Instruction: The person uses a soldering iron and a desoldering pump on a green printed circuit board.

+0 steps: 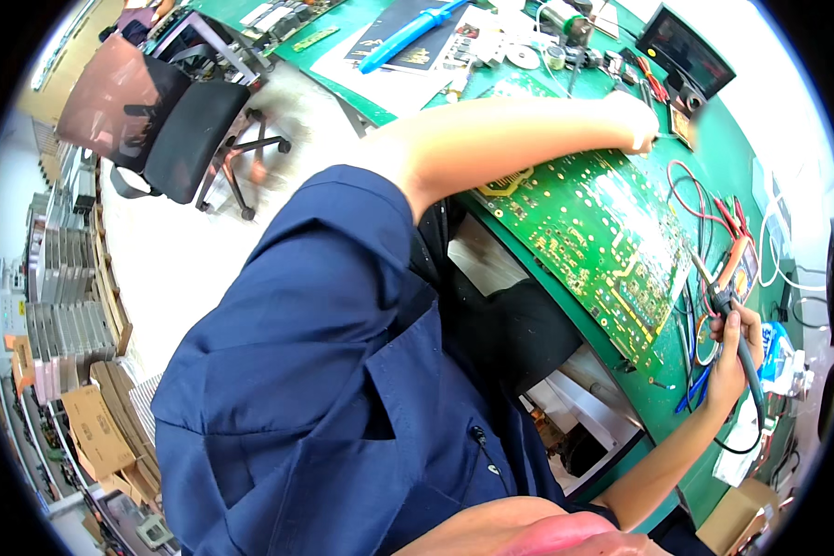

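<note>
Your right hand point(739, 345) grips a soldering iron point(724, 302), its tip angled toward the large green circuit board point(584, 246) on the green table point(641, 456). Your left arm reaches across the board, the left hand point(634, 122) near its far edge; its fingertips are unclear. An orange-edged multimeter point(739, 263) lies near the iron, a small monitor point(685, 48) stands beyond, and an office chair point(197, 128) sits to your left.

Left arm point(528, 130) outstretched, right hand point(741, 345) curled

Over there a black swivel chair point(195, 139) stands on the bright, pale floor point(204, 269); cardboard boxes point(97, 431) sit near grey stacks point(63, 334); beyond the green workbench point(727, 167), a white wall point(778, 83).
</note>
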### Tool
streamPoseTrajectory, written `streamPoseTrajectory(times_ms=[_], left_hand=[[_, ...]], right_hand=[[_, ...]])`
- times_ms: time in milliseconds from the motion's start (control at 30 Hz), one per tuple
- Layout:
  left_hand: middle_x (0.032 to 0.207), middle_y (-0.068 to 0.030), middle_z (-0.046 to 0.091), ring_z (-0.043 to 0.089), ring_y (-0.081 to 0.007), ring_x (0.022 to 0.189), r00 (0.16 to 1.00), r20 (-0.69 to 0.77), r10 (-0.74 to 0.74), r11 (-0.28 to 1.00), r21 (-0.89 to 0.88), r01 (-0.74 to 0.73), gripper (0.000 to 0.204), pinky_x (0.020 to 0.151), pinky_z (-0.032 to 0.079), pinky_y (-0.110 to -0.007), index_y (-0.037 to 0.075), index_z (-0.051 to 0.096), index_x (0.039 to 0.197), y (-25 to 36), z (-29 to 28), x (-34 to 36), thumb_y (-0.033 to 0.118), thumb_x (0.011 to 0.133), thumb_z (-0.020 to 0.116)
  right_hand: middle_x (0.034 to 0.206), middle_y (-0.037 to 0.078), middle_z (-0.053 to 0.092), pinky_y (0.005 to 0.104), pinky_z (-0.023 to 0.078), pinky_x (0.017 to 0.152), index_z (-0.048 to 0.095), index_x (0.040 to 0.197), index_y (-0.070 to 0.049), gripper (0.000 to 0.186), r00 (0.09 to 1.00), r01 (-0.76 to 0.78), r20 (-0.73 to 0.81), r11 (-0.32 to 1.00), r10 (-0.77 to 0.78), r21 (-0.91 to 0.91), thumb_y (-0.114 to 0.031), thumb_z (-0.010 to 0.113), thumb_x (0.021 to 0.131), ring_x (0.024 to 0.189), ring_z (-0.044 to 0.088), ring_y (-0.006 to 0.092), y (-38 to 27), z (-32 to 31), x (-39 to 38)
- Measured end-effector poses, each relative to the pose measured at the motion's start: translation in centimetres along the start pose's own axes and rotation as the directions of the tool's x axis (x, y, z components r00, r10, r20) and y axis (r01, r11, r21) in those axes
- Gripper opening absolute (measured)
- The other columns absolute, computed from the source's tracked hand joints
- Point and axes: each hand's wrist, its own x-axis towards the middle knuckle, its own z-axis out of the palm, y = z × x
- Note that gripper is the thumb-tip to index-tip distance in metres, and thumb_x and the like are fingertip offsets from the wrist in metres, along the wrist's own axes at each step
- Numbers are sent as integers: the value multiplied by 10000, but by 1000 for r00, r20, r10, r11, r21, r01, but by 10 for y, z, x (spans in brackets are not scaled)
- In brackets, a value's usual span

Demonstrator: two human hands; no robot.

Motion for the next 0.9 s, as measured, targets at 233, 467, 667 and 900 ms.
streamPoseTrajectory(times_ms=[233,467,667,900], left_hand=[[729,-75,603,585,-177,676,929,-281,242,744,-561,-363,172,637,475,-338,33,652,986,-11,-35,-33,82,848,563],[664,11,549,449,-42,571,872,-388,297,558,-671,-488,63,533,367,-225,-3,634,898,21,-13,-54,35,885,585],[714,-14,589,479,-59,583,746,-477,465,688,-335,-643,94,538,383,-228,12,665,917,7,-13,-67,8,878,579],[751,-95,647,593,-200,623,678,-460,573,569,-372,-733,151,568,451,-291,-12,690,945,9,-1,-61,-45,810,629]], right_hand=[[753,40,599,228,413,654,657,1044,35,250,999,-5,-41,1000,6,26,-200,600,983,689,523,91,-19,-1,11],[718,47,626,213,429,636,682,1058,42,254,991,-32,-128,998,38,51,-181,623,953,663,549,85,-5,-6,-3],[739,76,652,208,433,610,683,1033,48,225,986,-50,-161,998,43,-37,-144,612,939,639,580,94,-15,10,-8],[863,197,652,256,460,577,641,1073,102,296,987,54,-134,971,-87,-234,-120,565,892,600,576,151,-2,-12,-22]])
